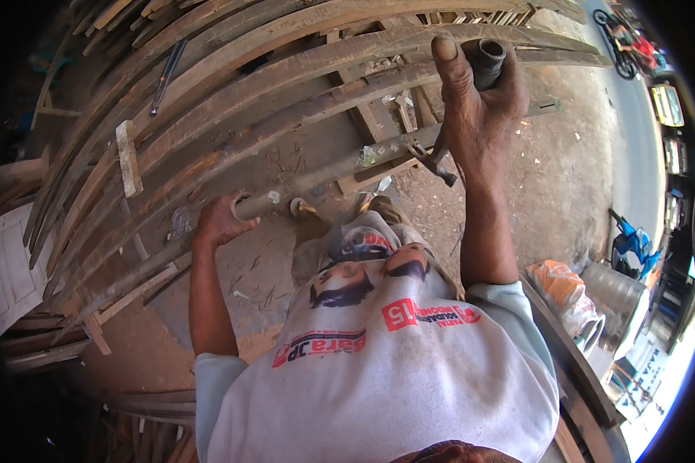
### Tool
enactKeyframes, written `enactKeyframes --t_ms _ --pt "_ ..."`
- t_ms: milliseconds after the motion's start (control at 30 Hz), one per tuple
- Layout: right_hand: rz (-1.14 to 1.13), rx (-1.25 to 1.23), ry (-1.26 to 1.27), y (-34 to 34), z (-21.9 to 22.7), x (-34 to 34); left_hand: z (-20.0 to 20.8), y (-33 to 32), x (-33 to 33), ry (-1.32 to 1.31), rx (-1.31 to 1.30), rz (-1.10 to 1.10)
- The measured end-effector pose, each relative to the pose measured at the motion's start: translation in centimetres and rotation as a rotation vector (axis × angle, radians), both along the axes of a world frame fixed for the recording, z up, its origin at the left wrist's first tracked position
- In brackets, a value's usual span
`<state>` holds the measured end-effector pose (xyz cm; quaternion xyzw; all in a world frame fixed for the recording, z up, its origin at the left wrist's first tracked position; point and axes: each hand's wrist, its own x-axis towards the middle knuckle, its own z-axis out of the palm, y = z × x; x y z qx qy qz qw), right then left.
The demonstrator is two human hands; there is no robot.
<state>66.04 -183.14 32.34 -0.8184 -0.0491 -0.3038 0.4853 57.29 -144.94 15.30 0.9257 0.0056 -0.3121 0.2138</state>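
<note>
Hammer, dark-headed, tubular hollow-ended grip

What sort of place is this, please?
Probably a roadside timber yard or open woodworking shop: long wooden beams lie in rows, a white door-like panel shows at the far left, and a road runs along the right.
</note>
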Motion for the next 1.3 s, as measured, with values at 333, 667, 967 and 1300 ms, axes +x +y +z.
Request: enactKeyframes --t_ms 333,667,967,1300 --pt "-0.348 0.521 0.068 -10.9 -3.4 7.6 0.7 0.2 0.3 0.038 -0.03 -0.044" --pt "-0.315 0.83 0.235 -19.8 -9.6 9.8 -0.3 0.9 0.3 0.024 -0.064 -0.053" --pt "0.131 0.313 0.347 -1.5 1.2 7.8 1.0 0.8 0.0 -0.015 -0.089 -0.014" --pt "0.539 0.667 0.13 -9.1 1.9 -0.6 0.0 0.8 0.0 -0.038 -0.07 -0.093"
